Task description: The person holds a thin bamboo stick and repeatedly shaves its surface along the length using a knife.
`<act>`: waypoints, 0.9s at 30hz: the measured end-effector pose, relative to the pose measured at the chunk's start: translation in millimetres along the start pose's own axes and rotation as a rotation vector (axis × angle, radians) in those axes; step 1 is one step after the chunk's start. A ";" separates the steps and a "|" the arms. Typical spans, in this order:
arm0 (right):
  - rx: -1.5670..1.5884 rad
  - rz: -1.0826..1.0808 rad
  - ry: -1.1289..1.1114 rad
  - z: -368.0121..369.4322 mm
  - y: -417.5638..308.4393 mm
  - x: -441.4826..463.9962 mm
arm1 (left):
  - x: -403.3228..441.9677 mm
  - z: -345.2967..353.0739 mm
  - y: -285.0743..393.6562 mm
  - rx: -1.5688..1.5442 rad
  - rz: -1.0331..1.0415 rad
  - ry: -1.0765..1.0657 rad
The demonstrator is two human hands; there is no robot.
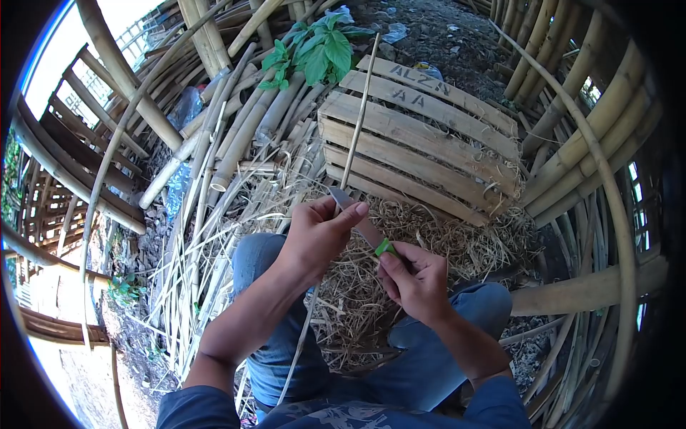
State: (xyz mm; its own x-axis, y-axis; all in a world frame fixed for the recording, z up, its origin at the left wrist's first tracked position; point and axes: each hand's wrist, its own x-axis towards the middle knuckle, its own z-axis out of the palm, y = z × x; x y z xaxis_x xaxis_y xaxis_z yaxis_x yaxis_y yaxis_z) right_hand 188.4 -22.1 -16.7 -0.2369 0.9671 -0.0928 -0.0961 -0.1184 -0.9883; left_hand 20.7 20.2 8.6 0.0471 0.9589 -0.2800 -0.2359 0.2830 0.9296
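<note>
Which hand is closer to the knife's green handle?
Right. The right hand holds the green handle itself; the left hand is farther away, at the blade near its tip.

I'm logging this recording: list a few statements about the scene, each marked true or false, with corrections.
1. The right hand holds a knife. True.
2. The coloured part of the knife's handle is red. False: it is green.
3. The left hand is at a thin strip. True.
4. The left hand is far from the knife. False: its thumb is at the blade.
5. The wooden crate bears dark lettering. True.
6. The crate's sides are solid. False: gaps show between its slats.
</note>
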 end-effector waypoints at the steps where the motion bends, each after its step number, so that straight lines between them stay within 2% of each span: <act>1: -0.001 0.000 0.001 -2.6 -1.2 2.4 | -0.9 0.4 1.4 -0.006 -0.017 -0.001; 5: -0.005 -0.024 -0.026 0.5 2.5 2.5 | -3.5 3.9 -0.7 -0.024 0.046 -0.024; 11: 0.101 0.112 -0.192 -10.3 -4.7 10.0 | -0.4 -0.1 -2.5 -0.042 0.023 -0.036; 14: 0.086 0.069 -0.207 -9.3 3.6 12.7 | 1.2 -3.7 -2.3 0.057 -0.040 -0.080; 16: 0.117 0.044 -0.171 -19.6 1.8 21.9 | -1.1 -1.5 0.8 -0.116 -0.080 -0.144; 18: 0.375 -0.072 0.116 -28.8 -0.7 30.6 | -0.8 -1.1 -2.8 -0.003 -0.106 -0.177; 20: 0.338 -0.039 0.163 -28.2 -7.7 39.1 | 0.4 1.5 -7.5 -0.173 -0.265 -0.413; 24: 0.250 -0.031 0.193 -19.9 -12.6 45.4 | -3.7 19.7 -21.2 -0.093 -0.357 -0.506; 25: 0.159 -0.048 0.260 -16.3 -17.0 45.8 | -0.7 18.1 -25.2 -0.072 -0.370 -0.597; 27: 0.245 -0.061 0.257 -22.3 -20.7 49.0 | -2.8 24.5 -30.3 -0.074 -0.319 -0.590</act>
State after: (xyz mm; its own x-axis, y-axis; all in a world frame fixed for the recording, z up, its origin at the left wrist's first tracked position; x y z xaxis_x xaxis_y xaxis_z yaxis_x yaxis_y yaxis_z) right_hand 200.4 32.7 -3.4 0.0239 0.9954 -0.0929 -0.3389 -0.0793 -0.9375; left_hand 51.6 9.5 -12.9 0.6424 0.6864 -0.3408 -0.1877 0.5721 0.7984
